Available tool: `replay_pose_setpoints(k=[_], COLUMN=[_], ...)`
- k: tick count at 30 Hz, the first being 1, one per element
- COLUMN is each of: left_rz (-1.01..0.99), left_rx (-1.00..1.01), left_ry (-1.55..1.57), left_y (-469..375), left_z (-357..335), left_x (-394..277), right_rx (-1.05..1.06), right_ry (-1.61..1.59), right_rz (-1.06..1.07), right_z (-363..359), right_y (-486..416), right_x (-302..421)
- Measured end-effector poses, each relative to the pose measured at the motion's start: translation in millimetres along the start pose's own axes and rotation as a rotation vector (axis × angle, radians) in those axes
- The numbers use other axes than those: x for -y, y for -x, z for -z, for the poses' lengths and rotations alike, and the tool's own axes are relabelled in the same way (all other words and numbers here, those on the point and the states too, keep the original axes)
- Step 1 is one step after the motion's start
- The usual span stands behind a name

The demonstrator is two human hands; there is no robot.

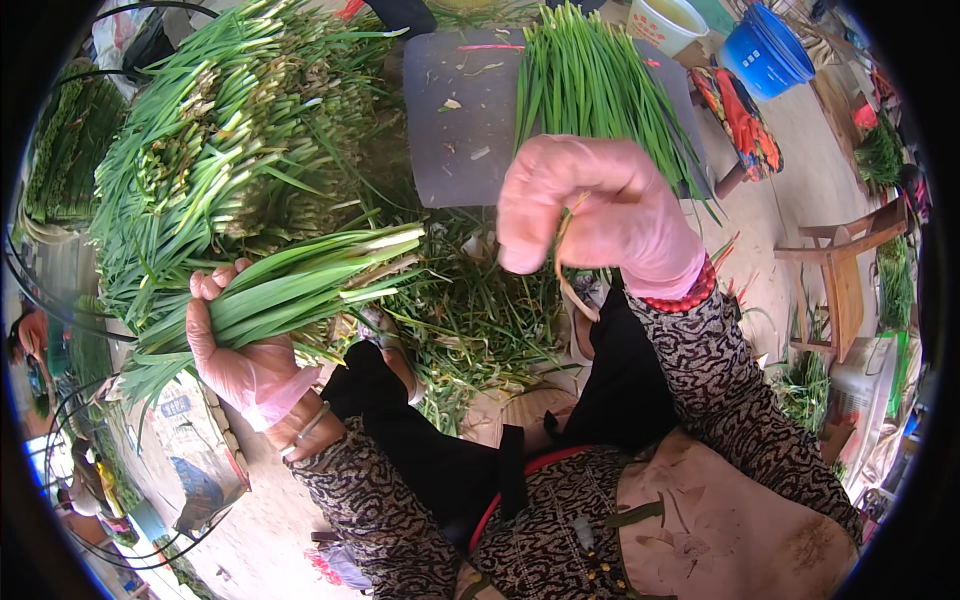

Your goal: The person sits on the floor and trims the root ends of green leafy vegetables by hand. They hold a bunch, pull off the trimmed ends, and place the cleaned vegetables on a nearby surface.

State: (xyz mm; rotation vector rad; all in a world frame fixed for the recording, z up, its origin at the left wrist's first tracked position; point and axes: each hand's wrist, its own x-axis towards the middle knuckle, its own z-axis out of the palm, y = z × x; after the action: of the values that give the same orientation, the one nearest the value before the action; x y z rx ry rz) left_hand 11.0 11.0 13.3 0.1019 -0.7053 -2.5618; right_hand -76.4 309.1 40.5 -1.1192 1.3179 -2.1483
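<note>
My left hand (251, 367), in a thin translucent glove, is closed around a bunch of leafy garlic chives (307, 285). The pale stem ends point right and the green tips hang down at the left. In front of my right thigh, my gloved right hand (600, 206) is raised with curled fingers. A thin withered brown leaf (562, 262) hangs from its grip. Behind the left hand rises a large heap of untrimmed chives (232, 142). Beyond the right hand, a neat row of clean green chives (600, 82) lies on a grey board (461, 150), partly hidden by that hand.
Leaf trimmings (480, 322) cover the floor between my feet. A stool with a patterned cushion (739, 120), a blue bucket (765, 52) and a white bucket (666, 26) stand at the back right. A wooden chair (844, 277) is at right, a cardboard box (184, 457) at lower left.
</note>
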Motion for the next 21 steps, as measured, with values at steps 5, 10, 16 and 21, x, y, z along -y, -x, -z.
replay_pose_setpoints(k=[5,10,16,21], left_rz=[-0.069,-0.025,0.051,0.034], left_rx=[-0.192,-0.159,-0.165,-0.192], left_ry=[-0.080,-0.048,0.024,0.035], left_y=[0.4,2.0,3.0,-0.5], left_z=[-5.5,-4.2,-2.4,10.7], left_x=[8.9,14.8,14.6,11.4], right_rx=[0.007,-0.059,-0.081,-0.121], right_ry=[0.869,1.186,1.135,0.941], right_rz=[0.108,0.054,0.122,0.075], right_z=[-27.7,-47.9,-47.6,-49.9], right_y=[1.4,0.1,0.6,0.6], right_x=[-34.2,-38.9,-59.3,-56.8])
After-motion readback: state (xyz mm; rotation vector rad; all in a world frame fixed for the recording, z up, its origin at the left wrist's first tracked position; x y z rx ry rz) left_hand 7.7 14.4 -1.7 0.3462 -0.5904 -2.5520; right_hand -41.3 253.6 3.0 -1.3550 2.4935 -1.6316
